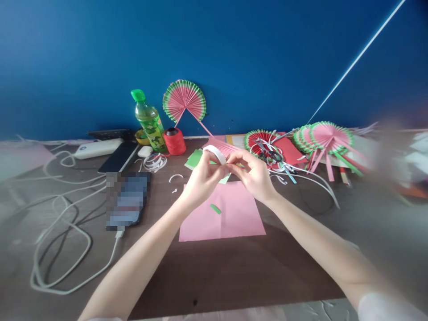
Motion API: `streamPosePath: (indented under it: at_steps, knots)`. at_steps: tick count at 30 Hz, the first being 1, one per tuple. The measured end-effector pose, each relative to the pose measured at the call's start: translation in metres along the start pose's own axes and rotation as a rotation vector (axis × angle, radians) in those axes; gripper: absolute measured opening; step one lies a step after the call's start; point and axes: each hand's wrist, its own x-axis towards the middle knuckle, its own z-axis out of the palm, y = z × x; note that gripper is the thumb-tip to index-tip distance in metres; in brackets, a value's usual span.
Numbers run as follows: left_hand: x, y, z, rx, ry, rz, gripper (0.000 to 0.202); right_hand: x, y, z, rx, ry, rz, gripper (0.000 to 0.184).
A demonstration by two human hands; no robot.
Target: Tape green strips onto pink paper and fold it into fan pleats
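Note:
A roll of white tape (216, 153) is gripped in my left hand (200, 178), raised above the table. My right hand (254, 176) meets it at the fingertips, thumb and fingers pinched close to the roll; what lies between them is too small to make out. Below both hands lies a flat pink paper sheet (234, 218) with a small green paper strip (216, 208) on it. Just behind the hands are green paper pieces (193, 159) and pleated pink paper (222, 145), partly hidden by them.
Finished paper fans lean on the wall (184, 100) and lie at right (331, 133). Scissors (272, 154) rest among paper scraps. A green bottle (149, 122), a red thread spool (174, 141), a phone (129, 200) and looped white cable (88, 240) occupy the left side.

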Motion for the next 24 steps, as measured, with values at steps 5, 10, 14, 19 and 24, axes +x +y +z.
streamPosePath:
  at_steps: [5, 10, 14, 19, 24]
  knots:
    - [-0.0008, -0.0025, -0.0002, 0.039, 0.039, 0.012, 0.018, -0.0022, -0.0030, 0.0027, -0.091, 0.014, -0.051, 0.007]
    - [-0.0030, -0.0011, 0.0006, 0.126, 0.061, 0.022, 0.017, -0.0037, -0.0061, 0.0049, -0.237, 0.047, -0.176, 0.007]
    - [-0.0039, 0.0015, 0.0009, 0.172, 0.035, 0.024, 0.015, -0.0044, -0.0044, 0.0051, -0.329, 0.046, -0.256, 0.010]
    - [-0.0032, 0.0027, 0.0003, 0.140, 0.000, 0.015, 0.013, -0.0044, -0.0009, 0.0032, -0.403, -0.007, -0.342, 0.012]
    - [-0.0009, 0.0045, 0.0008, -0.055, -0.048, -0.052, 0.014, -0.0037, 0.0003, 0.0007, -0.429, -0.043, -0.371, 0.011]
